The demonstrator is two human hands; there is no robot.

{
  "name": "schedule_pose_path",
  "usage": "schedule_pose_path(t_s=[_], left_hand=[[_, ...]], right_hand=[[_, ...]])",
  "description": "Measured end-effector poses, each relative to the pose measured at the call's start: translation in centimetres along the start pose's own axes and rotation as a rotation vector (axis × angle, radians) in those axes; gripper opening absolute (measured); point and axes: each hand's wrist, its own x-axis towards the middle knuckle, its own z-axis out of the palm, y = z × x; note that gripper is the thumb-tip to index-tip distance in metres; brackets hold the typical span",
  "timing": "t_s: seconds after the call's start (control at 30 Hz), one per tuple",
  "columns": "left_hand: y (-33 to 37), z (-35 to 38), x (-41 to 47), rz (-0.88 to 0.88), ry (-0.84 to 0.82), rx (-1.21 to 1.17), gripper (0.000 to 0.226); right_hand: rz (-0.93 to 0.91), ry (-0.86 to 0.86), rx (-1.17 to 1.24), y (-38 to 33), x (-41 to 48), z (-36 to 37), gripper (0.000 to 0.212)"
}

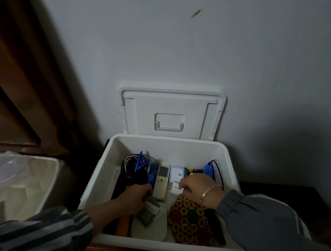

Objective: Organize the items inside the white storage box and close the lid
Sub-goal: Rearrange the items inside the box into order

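Head view: lid (171, 106) up, box (110, 153) mid-sort; right hand (196, 187) pinches a slip (175, 189); left hand (135, 199) curled, grip impossible to tell.

lid (171, 114) upright agst wall (221, 52) | box (110, 151) top open | items (162, 180) crowd btm

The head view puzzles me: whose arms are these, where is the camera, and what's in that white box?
No machine here: a person wears a camera on the head, looking down at their own hands. The white storage box stands open, its lid raised by the wall. Inside lie a remote control, blue pens, a battery and a patterned pouch. The right hand pinches a small white card; the left hand reaches in beside the remote, but whether it grips anything is hidden.
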Motion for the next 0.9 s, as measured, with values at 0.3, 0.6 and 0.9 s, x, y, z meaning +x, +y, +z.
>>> schedule_pose_path(t_s=[0.3, 0.6, 0.9], left_hand=[[1.1, -3.3, -1.5, -0.177, 0.106, -1.062, 0.01], [3.6, -3.1, -1.8, -0.222, 0.35, -0.443, 0.014], [4.6, -3.3, -0.5, -0.001, 0.248, -0.25, 0.007]], right_hand=[[0.263, 0.0, 1.199, -3.8, 1.1, 0.9, 0.021], [0.389, 0.102, 1.114, -2.9, 2.0, 1.9, 0.017], [0.228, -0.028, 1.086, -2.3, 2.5, 2.5, 0.017]])
